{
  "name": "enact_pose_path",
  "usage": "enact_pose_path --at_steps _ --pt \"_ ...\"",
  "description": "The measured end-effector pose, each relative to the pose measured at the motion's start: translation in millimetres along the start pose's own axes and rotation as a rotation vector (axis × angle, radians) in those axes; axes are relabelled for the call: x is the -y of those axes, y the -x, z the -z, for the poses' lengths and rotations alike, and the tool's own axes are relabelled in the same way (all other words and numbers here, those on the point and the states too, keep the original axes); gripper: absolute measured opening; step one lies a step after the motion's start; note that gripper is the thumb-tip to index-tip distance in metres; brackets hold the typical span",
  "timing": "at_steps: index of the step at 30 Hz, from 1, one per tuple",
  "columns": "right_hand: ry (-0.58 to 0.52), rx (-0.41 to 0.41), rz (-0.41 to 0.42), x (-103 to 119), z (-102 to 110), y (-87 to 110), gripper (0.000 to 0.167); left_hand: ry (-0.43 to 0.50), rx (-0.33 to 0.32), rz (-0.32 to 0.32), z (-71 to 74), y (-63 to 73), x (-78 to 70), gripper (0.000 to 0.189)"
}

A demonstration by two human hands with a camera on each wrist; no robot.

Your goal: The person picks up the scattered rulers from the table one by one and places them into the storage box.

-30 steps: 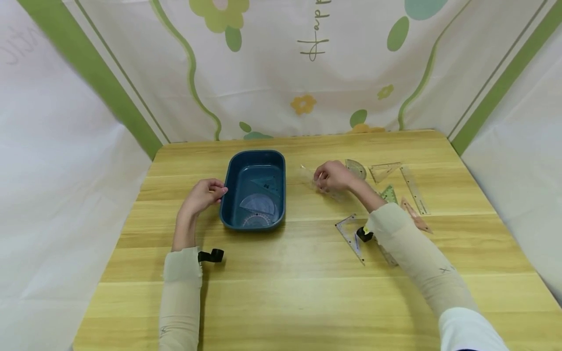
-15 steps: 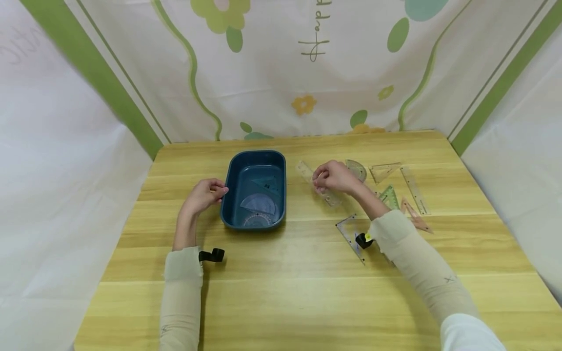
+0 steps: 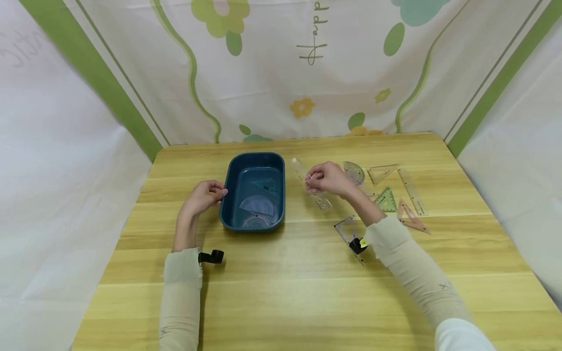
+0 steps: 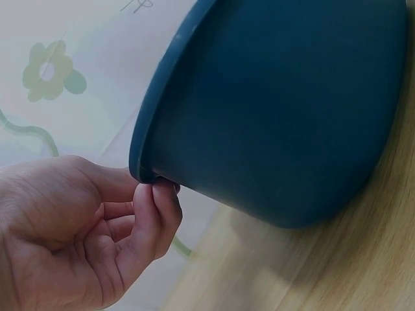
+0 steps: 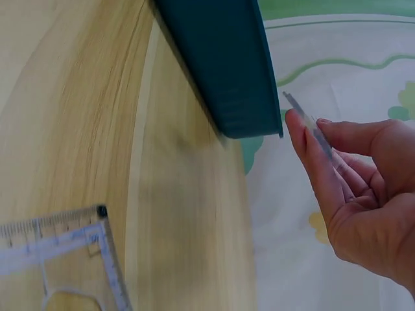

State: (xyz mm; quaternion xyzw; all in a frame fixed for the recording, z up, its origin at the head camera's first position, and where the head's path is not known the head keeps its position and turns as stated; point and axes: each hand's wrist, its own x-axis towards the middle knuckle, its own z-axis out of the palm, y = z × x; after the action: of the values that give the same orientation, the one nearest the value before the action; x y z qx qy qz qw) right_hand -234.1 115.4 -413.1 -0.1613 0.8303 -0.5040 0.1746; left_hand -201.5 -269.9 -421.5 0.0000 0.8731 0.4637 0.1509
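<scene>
My left hand (image 3: 205,196) pinches the left rim of a dark blue rectangular basin (image 3: 224,214); the left wrist view shows thumb and fingers on that rim (image 4: 144,152). Inside the basin lie a clear protractor (image 3: 258,205), another protractor (image 3: 256,222) below it and a set square (image 3: 265,185). To the right of the basin, my right hand (image 3: 327,178) pinches a clear ruler (image 3: 322,202) at its middle, between thumb and fingers. In the right wrist view the ruler (image 5: 305,116) appears edge-on, raised off the table; the hand covers its middle part.
On the table's right lie a protractor (image 3: 353,172), a set square (image 3: 382,172), a green set square (image 3: 386,200), an orange set square (image 3: 411,218) and a straight ruler (image 3: 412,191). Another set square (image 3: 344,233) lies nearer, partly behind the right wrist's black camera mount (image 3: 357,245).
My right hand has moved slightly left toward the basin with the clear ruler, which has turned in view. The left hand stays at the rim.
</scene>
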Motion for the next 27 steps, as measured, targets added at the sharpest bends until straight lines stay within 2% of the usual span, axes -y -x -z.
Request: enact_pose_path --at_steps 5,15,20,27 --pt "-0.029 -0.003 0.055 8 -10 -2.3 0.017 -0.001 -0.003 0.004 0.3 1.8 0.0 0.030" --pt "-0.042 -0.034 0.055 21 -31 -8.3 0.022 -0.011 0.002 0.000 0.4 1.6 -2.3 0.031" --pt "-0.050 -0.005 0.053 29 -43 -11.1 0.021 -0.017 0.002 0.001 -0.7 -0.4 -1.0 0.031" --pt "-0.163 0.044 0.043 40 -58 -16.6 0.022 -0.014 -0.001 -0.006 -0.1 1.2 -1.3 0.031"
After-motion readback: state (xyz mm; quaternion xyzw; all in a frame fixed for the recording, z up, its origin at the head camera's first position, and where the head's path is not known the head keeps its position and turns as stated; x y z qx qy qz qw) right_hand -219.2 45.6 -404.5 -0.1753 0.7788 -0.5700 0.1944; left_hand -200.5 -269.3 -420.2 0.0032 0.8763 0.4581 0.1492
